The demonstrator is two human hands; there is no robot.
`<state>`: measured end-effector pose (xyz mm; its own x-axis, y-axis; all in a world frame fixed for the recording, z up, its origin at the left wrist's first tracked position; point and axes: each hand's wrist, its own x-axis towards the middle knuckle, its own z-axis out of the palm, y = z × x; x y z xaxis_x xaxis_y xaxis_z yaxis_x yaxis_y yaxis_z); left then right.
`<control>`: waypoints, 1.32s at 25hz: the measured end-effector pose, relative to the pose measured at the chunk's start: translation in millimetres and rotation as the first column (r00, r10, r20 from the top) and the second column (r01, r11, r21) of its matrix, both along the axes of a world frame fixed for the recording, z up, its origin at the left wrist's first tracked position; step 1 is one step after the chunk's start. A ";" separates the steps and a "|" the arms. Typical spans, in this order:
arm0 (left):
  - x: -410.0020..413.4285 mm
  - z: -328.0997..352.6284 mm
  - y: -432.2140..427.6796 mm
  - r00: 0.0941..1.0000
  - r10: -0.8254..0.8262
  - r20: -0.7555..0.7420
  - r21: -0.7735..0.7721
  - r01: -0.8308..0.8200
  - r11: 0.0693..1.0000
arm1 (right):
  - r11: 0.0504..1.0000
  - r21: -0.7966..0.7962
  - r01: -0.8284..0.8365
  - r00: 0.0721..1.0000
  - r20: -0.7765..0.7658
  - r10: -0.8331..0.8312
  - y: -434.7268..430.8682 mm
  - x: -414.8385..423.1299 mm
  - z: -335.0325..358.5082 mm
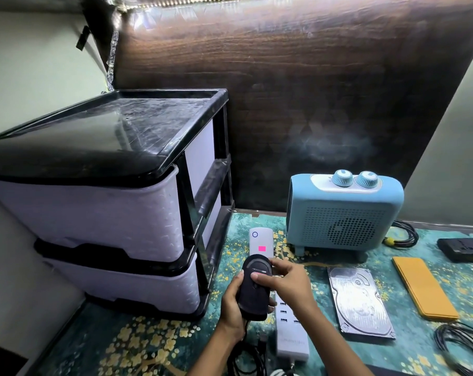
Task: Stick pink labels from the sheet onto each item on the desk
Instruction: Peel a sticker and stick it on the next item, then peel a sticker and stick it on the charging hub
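My left hand [231, 308] grips a black computer mouse [253, 294] from its left side, lifted above the desk. My right hand [286, 280] rests on top of the mouse, its fingertips pressing on the upper face; a thin sliver of pink shows under the thumb. Behind the mouse lies a white power strip [261, 240] with a pink label [262, 248] stuck on it; its long body [291, 337] continues toward me under my right hand. The label sheet is not in view.
A black and white drawer unit [99, 202] fills the left. A blue heater [343, 213] stands at the back. A hard drive [360, 302], an orange case [424, 287], a black socket block [464, 248] and coiled black cables [460, 346] lie to the right.
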<state>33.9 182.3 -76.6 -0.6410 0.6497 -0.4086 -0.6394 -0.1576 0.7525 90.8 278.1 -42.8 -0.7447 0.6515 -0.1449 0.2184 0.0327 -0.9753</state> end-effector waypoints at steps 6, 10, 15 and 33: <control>-8.9 -4.8 -6.6 0.999 -0.012 -0.048 -0.021 0.011 1.000 | 0.980 -0.167 -0.106 0.994 -0.042 0.100 10.1 -1.1 -2.4; -24.0 -9.6 -7.3 0.996 -0.054 -0.070 -0.222 0.037 0.974 | 0.991 -0.046 -0.127 0.978 0.163 0.133 12.4 -5.8 -23.1; -45.1 -26.4 -13.0 0.929 -0.038 -0.367 -0.590 -0.201 0.782 | 0.995 0.045 -0.093 0.957 0.281 0.077 0.9 -2.2 -43.9; 6.5 -53.2 19.2 0.402 -0.609 -0.684 -0.693 -0.618 0.370 | 0.971 0.198 0.136 0.981 0.110 -0.160 39.1 92.6 -41.4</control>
